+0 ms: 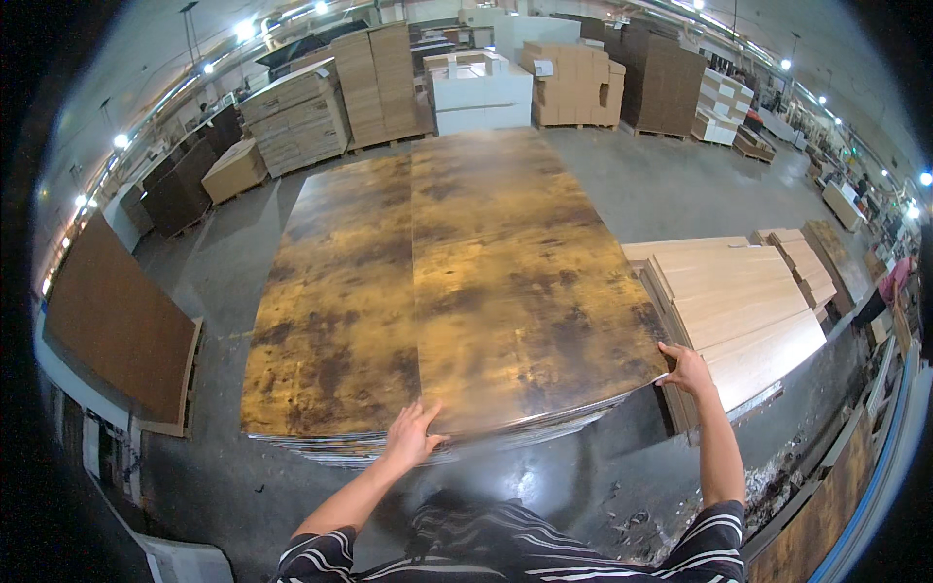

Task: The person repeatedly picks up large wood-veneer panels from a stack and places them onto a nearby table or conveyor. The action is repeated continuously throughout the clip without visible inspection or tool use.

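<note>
Before me lies a wide stack of wood-grain panels in mottled golden brown and dark brown, laid as two side-by-side columns with a seam between them. The left panel (330, 321) and the right panel (525, 311) top the stack. At the near left corner of the right panel, beside the seam, my left hand (412, 433) has its fingers on the top and its thumb at the front edge. My right hand (686, 371) grips the same panel's near right corner, fingers and thumb spread around it. The undersides of both hands' grips are partly hidden.
Pale wood boards (739, 311) are stacked close on the right. A brown panel stack (117, 321) stands at left on a pallet. Beyond are cardboard stacks (379, 83) and white blocks (481, 97). A machine rail (865, 476) runs at near right; another person (889, 287) is at far right.
</note>
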`<state>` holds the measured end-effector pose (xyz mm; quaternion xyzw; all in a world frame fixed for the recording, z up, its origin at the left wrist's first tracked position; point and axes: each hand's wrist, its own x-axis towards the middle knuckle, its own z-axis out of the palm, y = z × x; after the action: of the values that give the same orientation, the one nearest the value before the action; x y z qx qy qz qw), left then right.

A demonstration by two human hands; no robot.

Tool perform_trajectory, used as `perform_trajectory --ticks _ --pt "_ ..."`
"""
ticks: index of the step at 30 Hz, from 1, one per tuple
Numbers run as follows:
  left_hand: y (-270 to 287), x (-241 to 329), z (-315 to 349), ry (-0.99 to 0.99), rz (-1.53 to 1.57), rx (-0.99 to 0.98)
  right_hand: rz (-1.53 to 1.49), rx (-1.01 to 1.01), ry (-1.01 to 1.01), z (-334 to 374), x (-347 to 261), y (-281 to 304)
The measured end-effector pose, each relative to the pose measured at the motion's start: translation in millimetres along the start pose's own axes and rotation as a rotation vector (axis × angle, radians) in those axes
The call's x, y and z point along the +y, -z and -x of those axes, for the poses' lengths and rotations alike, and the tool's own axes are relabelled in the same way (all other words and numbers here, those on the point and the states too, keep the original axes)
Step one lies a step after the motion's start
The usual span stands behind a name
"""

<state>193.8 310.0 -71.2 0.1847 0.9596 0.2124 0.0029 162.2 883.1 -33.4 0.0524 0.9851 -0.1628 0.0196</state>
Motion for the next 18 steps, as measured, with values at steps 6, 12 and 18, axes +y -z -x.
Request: perform_trajectory --ticks 6,12,18 --pt "2.2 -0.2 -13.1 0.037 -0.027 -0.006 -0.06 0.066 0.084 -18.7 7.3 -6.7" --pt "2.2 -6.2 -28.1 0.043 -0.06 -0.062 -0.008 0.112 0.12 -36.6 18.4 -14.8" --pt "6.1 -4.2 -31.7 0.111 -0.019 -0.084 0.04 0.052 0.041 -48.5 20.7 -17.0"
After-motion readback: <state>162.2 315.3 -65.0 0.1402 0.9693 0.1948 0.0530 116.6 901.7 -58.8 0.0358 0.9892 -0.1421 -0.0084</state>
